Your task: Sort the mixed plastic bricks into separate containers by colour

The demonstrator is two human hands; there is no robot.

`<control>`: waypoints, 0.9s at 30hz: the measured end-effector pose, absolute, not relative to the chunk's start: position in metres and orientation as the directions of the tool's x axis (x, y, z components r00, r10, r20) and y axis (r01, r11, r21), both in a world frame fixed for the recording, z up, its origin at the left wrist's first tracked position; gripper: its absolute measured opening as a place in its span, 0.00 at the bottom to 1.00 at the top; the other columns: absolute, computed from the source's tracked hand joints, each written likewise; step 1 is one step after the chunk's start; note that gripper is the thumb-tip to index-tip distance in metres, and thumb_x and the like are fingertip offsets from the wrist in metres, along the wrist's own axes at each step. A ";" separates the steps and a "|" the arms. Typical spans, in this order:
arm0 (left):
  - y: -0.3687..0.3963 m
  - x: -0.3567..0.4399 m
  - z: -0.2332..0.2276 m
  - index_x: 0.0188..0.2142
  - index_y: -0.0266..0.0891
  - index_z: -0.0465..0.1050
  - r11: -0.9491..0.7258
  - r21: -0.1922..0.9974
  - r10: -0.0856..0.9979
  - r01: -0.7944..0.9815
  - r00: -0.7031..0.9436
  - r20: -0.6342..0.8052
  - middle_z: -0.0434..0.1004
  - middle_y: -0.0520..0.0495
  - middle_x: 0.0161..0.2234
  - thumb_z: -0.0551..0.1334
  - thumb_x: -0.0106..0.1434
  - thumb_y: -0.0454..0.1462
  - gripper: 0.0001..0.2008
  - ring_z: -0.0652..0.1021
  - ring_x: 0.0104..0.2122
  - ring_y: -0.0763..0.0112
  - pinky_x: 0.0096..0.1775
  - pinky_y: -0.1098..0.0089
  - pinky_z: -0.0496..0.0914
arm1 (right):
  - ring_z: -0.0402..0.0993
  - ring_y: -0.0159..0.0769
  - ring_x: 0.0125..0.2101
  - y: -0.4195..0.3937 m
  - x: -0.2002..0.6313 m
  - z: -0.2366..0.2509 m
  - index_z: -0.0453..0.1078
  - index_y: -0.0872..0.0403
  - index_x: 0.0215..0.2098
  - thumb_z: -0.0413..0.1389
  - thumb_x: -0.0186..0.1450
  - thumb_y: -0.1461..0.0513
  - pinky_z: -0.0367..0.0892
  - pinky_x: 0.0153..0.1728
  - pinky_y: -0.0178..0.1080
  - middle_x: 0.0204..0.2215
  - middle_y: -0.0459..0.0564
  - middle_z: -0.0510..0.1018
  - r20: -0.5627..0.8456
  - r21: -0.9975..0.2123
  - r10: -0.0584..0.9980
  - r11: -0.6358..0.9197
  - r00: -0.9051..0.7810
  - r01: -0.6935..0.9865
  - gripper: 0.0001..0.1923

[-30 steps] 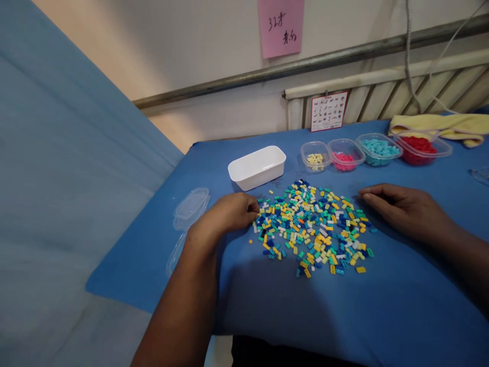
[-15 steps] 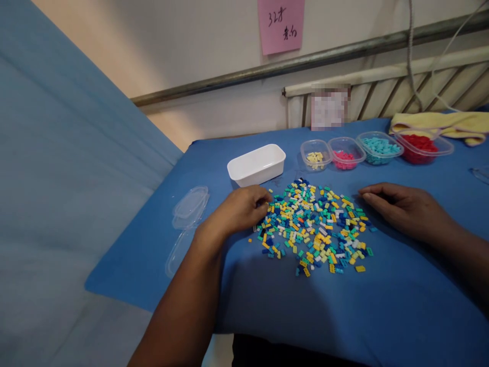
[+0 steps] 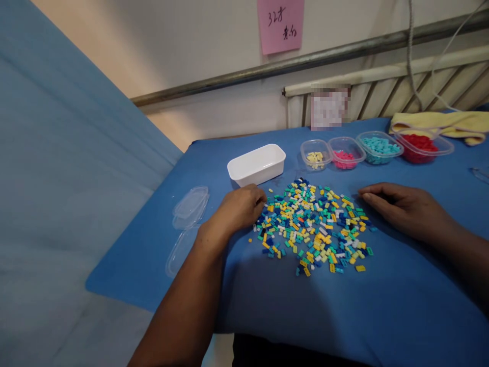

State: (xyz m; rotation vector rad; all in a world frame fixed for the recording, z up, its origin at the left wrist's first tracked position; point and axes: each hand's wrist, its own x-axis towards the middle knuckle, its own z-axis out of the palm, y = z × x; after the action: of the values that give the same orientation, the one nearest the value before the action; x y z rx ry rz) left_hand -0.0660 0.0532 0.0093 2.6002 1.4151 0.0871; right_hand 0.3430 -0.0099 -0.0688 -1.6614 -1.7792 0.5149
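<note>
Left hand [image 3: 239, 209], fingers curled, contents hidden, at 9 o'clock edge of brick pile [image 3: 313, 227] | right hand [image 3: 405, 209] lay flat, empty, 3 o'clock | best pinched single bricks lightly, steadying pile.

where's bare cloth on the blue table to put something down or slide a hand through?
Widest bare patch: near edge of the blue table, below the brick pile, between both forearms. Smaller: between white tray and clear lids, behind the left hand. Crowded: pile between left hand and right hand; back row of tubs by the yellow towel.
</note>
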 end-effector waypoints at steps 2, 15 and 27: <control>0.052 -0.065 0.010 0.43 0.44 0.82 -0.540 0.216 0.831 0.814 0.555 -0.015 0.84 0.44 0.43 0.62 0.70 0.33 0.09 0.80 0.38 0.61 0.40 0.64 0.72 | 0.86 0.48 0.40 -0.010 0.343 -0.069 0.85 0.48 0.49 0.59 0.72 0.46 0.78 0.42 0.45 0.43 0.51 0.91 0.186 -0.666 0.983 0.126 0.000 0.736 0.20; 0.054 -0.062 0.004 0.42 0.43 0.81 -0.542 0.187 0.830 0.819 0.557 -0.032 0.84 0.45 0.42 0.62 0.70 0.33 0.08 0.80 0.37 0.62 0.36 0.65 0.68 | 0.86 0.48 0.41 -0.010 0.341 -0.067 0.85 0.48 0.49 0.59 0.71 0.46 0.78 0.42 0.45 0.44 0.51 0.91 0.184 -0.665 0.983 0.122 0.003 0.737 0.21; 0.057 -0.065 0.002 0.41 0.44 0.83 -0.482 0.268 0.859 0.834 0.510 -0.046 0.86 0.45 0.40 0.64 0.67 0.32 0.08 0.80 0.34 0.63 0.35 0.65 0.68 | 0.86 0.49 0.41 -0.010 0.343 -0.069 0.85 0.47 0.49 0.59 0.71 0.45 0.78 0.42 0.46 0.43 0.50 0.91 0.180 -0.672 0.984 0.116 0.010 0.731 0.20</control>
State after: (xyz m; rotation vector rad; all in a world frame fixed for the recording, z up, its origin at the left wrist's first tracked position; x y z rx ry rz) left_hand -0.0647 0.0575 0.0022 2.4983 1.4316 0.1373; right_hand 0.3427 -0.0100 -0.0688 -1.6695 -1.7760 0.5200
